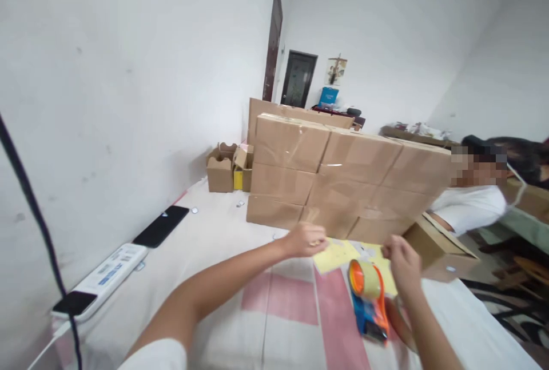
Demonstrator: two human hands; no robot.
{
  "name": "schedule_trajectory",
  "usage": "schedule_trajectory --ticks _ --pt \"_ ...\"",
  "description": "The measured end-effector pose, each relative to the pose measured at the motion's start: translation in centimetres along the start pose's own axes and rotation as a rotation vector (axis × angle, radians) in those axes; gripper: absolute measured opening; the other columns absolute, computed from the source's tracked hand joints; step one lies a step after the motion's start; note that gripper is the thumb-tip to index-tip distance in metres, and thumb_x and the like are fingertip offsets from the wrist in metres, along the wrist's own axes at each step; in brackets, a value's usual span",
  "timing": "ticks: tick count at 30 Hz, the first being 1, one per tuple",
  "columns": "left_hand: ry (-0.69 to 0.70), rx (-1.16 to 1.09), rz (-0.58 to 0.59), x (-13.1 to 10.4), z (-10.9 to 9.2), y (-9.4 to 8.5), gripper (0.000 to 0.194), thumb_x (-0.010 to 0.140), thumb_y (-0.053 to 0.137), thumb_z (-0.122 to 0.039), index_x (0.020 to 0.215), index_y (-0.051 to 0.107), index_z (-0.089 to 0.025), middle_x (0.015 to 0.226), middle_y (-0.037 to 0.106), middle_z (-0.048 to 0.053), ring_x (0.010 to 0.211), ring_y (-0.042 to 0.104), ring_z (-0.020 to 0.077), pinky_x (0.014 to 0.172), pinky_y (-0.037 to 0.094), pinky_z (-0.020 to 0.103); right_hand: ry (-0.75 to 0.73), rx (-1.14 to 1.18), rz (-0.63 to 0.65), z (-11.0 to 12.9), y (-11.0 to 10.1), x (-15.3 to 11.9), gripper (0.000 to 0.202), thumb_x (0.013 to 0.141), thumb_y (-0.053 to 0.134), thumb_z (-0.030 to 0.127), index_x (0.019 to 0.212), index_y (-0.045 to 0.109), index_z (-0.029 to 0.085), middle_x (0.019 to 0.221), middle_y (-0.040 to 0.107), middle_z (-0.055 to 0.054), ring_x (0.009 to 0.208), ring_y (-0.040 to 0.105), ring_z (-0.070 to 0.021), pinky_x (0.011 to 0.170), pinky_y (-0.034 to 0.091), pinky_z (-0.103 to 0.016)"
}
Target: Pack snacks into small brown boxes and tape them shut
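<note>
My left hand is closed above the cloth-covered table, near the left edge of a yellow sheet; what its fingers hold, if anything, is too small to make out. On the right, my right hand is also closed, its contents hidden. Between and below the hands lies an orange and blue tape dispenser with a roll of tape. Behind both hands stands a wall of stacked, taped cardboard boxes.
An open carton sits at the right edge beside a person in white. Small open boxes stand at the back left. Along the wall lie a black phone and a white power strip; a black cable hangs left.
</note>
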State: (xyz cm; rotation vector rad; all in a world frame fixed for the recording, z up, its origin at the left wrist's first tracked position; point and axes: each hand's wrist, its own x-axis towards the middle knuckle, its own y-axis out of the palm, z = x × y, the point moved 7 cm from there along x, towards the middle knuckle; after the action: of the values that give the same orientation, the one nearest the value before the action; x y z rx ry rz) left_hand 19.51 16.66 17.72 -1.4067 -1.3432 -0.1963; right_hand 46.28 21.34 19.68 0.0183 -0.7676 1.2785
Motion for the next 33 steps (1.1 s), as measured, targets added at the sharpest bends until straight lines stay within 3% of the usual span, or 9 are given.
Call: schedule_trajectory --ticks 3,6,7,10,13,19,27,30,33 --pt "-0.283 0.159 -0.265 -6.7 8.2 -11.3 0.042 0.095 0.047 -0.037 0.055 0.046 -0.023 0.054 0.051 0.0 0.057 0.055 0.0147 0.062 0.047 0.028 -0.214 0.05 0.367 9.7 15.1 -2.0 0.05 0.093 0.038 0.061 0.059 0.044 0.024 0.056 0.049 -0.001 0.056 0.05 -0.0177 0.057 0.043 -0.032" --pt "-0.634 0.351 -0.576 -11.7 15.7 -20.2 0.027 0.094 0.047 -0.036 0.073 0.055 -0.022 0.079 0.061 0.008 0.09 0.063 0.0243 0.084 0.051 0.039 -0.376 0.019 0.786 17.4 29.5 -6.8 0.039 0.099 0.036 0.041 0.068 0.052 0.022 0.069 0.061 -0.003 0.068 0.06 -0.0182 0.07 0.048 -0.03" --pt "-0.734 0.407 -0.654 -12.7 17.7 -22.2 0.017 0.09 0.055 -0.036 0.087 0.059 -0.02 0.099 0.063 0.014 0.107 0.06 0.0292 0.094 0.049 0.046 -0.384 -0.04 0.861 19.0 33.5 -8.0 0.029 0.098 0.04 0.033 0.079 0.058 0.022 0.082 0.066 -0.005 0.08 0.064 -0.0188 0.079 0.049 -0.03" --pt "-0.984 0.52 -0.794 -14.1 23.3 -25.6 0.074 0.072 0.078 -0.042 0.133 0.044 -0.018 0.153 0.032 0.024 0.143 0.028 0.0433 0.106 0.038 0.064 -0.266 -0.184 0.884 21.8 42.6 -8.4 0.025 0.093 0.045 0.015 0.114 0.059 0.016 0.123 0.062 -0.015 0.111 0.062 -0.0234 0.096 0.046 -0.034" --pt "-1.134 0.549 -0.848 -14.6 27.6 -26.4 0.104 0.064 0.084 -0.045 0.147 0.026 -0.02 0.161 0.012 0.027 0.147 0.019 0.0484 0.102 0.04 0.068 -0.144 -0.248 0.852 22.8 48.7 -6.1 0.045 0.087 0.051 0.01 0.131 0.049 0.007 0.142 0.047 -0.026 0.122 0.057 -0.0294 0.098 0.046 -0.039" --pt "-1.071 0.576 -0.92 -16.9 31.0 -27.0 0.105 0.067 0.082 -0.037 0.151 0.023 -0.018 0.147 0.04 0.023 0.139 0.041 0.0364 0.114 0.036 0.051 -0.088 -0.291 0.796 23.7 54.6 -2.4 0.064 0.094 0.044 0.014 0.153 0.02 0.015 0.164 0.01 -0.022 0.126 0.054 -0.0292 0.101 0.045 -0.044" --pt "-0.953 0.597 -1.015 -18.7 30.9 -26.4 0.111 0.067 0.082 -0.038 0.152 0.014 -0.017 0.15 0.035 0.024 0.145 0.033 0.0337 0.119 0.03 0.05 0.12 -0.391 0.698 23.2 58.5 1.3 0.053 0.1 0.034 0.013 0.15 0.019 0.007 0.142 0.033 -0.032 0.116 0.059 -0.0298 0.092 0.047 -0.047" --pt "-0.949 0.581 -1.035 -18.6 30.5 -26.9 0.112 0.066 0.083 -0.036 0.151 0.013 -0.014 0.149 0.035 0.024 0.144 0.033 0.0334 0.119 0.029 0.049 0.16 -0.402 0.691 23.3 58.3 1.9 0.047 0.099 0.04 0.016 0.143 0.028 0.003 0.135 0.041 -0.03 0.116 0.059 -0.0321 0.091 0.047 -0.046" --pt "-0.959 0.572 -1.069 -18.3 29.5 -28.3 0.11 0.066 0.083 -0.03 0.151 0.015 -0.013 0.149 0.034 0.024 0.145 0.031 0.0344 0.121 0.026 0.051 0.136 -0.38 0.676 24.5 56.2 1.1 0.042 0.099 0.044 0.025 0.135 0.039 0.003 0.133 0.043 -0.026 0.113 0.061 -0.0331 0.09 0.048 -0.044"
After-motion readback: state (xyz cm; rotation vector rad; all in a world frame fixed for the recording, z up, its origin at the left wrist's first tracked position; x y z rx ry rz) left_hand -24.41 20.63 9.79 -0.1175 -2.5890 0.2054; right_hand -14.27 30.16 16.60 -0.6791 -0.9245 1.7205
